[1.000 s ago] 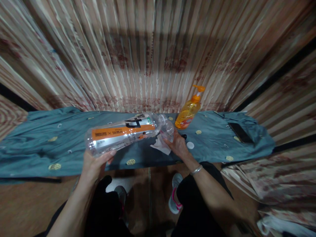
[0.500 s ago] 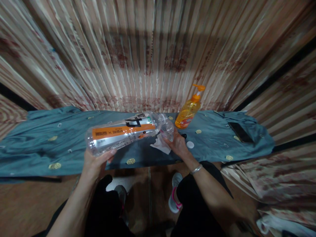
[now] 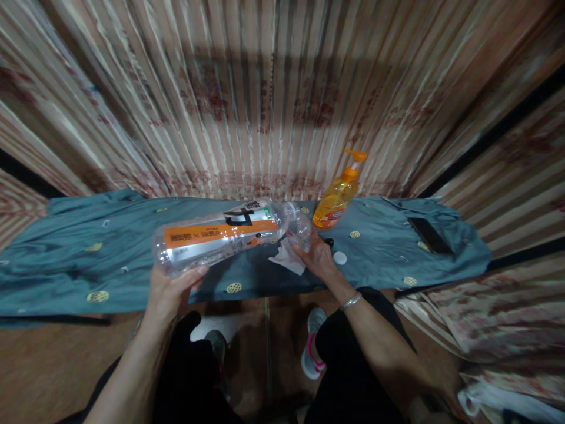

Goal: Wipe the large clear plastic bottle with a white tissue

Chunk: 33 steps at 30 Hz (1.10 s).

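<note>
My left hand [image 3: 174,288] is closed around the base of a large clear plastic bottle [image 3: 220,234] with an orange and silver label. The bottle lies tilted nearly sideways above the table, its neck pointing right and slightly up. At that neck, my right hand [image 3: 318,258] grips a small clear plastic container [image 3: 300,229], whose exact kind I cannot make out. Just below it is a crumpled white tissue [image 3: 288,259]; whether my fingers touch it is unclear. A pump bottle [image 3: 333,203] of orange liquid stands behind my right hand.
A teal patterned cloth covers the narrow table [image 3: 132,259]. Beside my right hand lie a white cap [image 3: 339,258] and a small black object [image 3: 329,242]. A dark phone [image 3: 430,235] rests farther right. Striped curtains [image 3: 273,118] hang behind, between dark poles.
Almost nothing differs. The large bottle has rolled very slightly in my left hand, its label print shifting a little; both hands keep their places.
</note>
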Available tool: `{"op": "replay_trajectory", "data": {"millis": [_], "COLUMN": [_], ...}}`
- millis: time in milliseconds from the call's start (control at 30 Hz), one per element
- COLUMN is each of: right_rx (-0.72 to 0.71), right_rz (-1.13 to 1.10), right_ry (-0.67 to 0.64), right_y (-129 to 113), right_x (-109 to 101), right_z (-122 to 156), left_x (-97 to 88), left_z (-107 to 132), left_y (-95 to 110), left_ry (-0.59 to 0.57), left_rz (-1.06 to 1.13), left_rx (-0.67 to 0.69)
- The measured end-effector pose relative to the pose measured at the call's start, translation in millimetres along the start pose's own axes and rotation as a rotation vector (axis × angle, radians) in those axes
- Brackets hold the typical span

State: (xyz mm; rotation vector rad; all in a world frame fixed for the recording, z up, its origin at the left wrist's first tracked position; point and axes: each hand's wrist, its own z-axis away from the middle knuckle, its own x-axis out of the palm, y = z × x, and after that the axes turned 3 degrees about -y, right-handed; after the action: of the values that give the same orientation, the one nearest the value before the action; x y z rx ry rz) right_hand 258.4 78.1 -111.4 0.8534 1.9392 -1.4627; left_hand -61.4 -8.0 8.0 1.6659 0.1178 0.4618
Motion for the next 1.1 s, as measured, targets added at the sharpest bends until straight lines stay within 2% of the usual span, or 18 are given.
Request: {"op": "replay_trajectory", "data": {"millis": [567,1100], "right_rx": [-0.042,0.025], "right_rz": [0.009,0.027], "right_ry": [0.031,-0.024], "right_y": [5.6,-4.0], "right_x": [4.8,-1.2], "right_z": [-0.2,-1.3], "left_x": [-0.7,-0.3], "left_z": [0.3,-2.1], "left_y": [-0.9,-3.1], "left_ry": [0.031,0.010], "left_rz": [0.034,0.019], "left_rx": [-0.041,-0.017]}}
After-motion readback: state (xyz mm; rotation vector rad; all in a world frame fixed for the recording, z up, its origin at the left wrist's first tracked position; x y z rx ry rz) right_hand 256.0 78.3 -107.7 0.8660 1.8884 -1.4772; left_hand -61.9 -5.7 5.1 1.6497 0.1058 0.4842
